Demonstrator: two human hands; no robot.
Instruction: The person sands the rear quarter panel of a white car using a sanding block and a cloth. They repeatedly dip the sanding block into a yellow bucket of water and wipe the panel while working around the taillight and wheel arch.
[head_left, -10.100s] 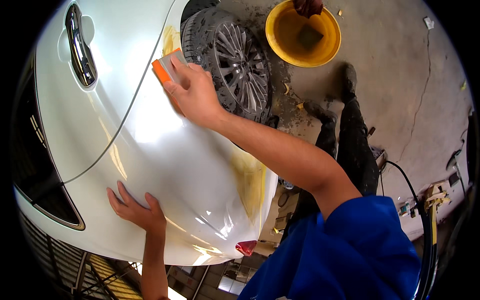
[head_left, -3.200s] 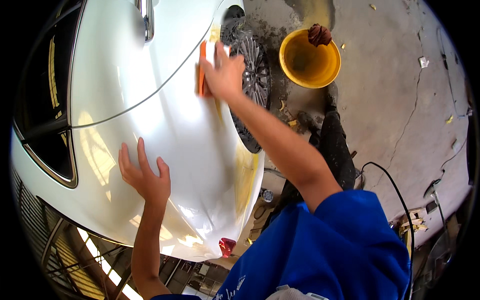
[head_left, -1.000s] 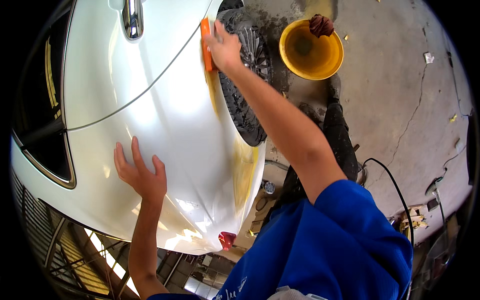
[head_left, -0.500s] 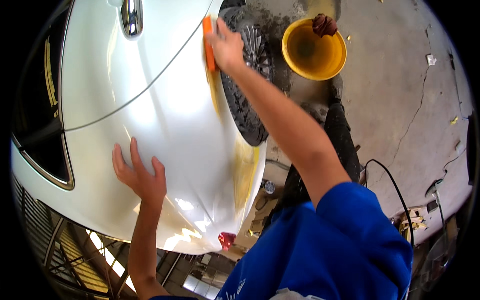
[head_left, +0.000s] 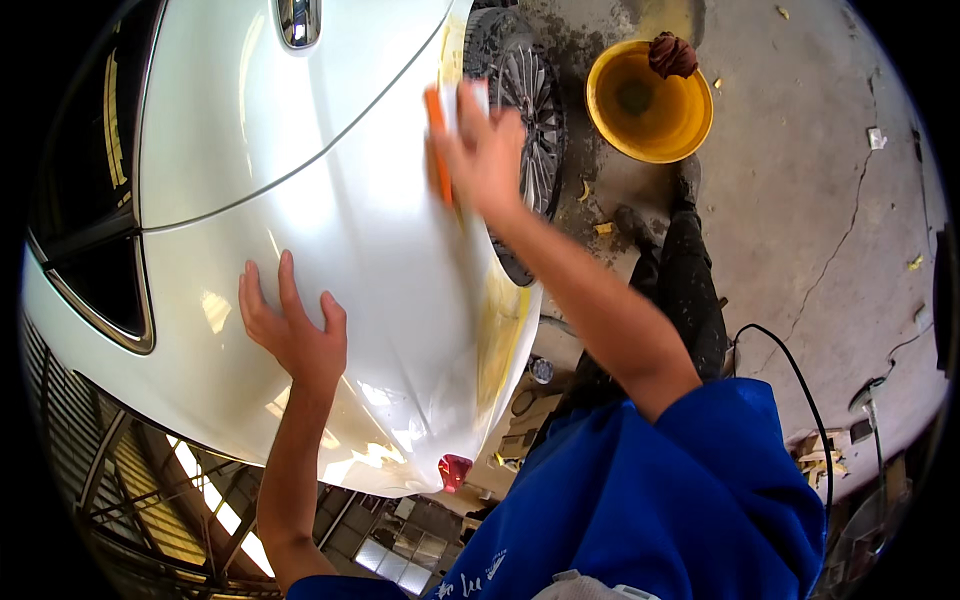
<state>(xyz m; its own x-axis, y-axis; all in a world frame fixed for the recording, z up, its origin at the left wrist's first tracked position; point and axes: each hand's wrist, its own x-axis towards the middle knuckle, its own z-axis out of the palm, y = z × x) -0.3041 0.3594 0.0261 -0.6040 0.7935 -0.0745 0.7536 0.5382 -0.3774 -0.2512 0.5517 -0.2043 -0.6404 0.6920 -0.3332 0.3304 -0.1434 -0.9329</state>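
A white car's rear side panel (head_left: pixel 390 270) curves below me. Over the wheel arch, my right hand (head_left: pixel 488 160), slightly smeared by motion, is closed on a long orange sanding block (head_left: pixel 437 150). The block lies against the panel's edge, and something pale shows beside the fingertips. Fingers spread, my left hand (head_left: pixel 300 335) rests on the panel farther left and holds nothing. A yellowish sanded patch (head_left: pixel 500 325) runs down the panel's edge behind the arch. Beneath my right hand the dark wheel (head_left: pixel 532 120) is partly hidden.
On the concrete floor to the right stands a yellow bucket (head_left: pixel 660 158) with a dark red cloth (head_left: pixel 672 55) over its rim. A black hose (head_left: pixel 800 385) curves along the floor. A red tail light (head_left: pixel 454 472) sits at the panel's rear corner; a door handle (head_left: pixel 298 22) is up front.
My right hand has drawn the sanding block back toward me along the arch edge. The view has shifted slightly; my left hand stays spread on the panel.
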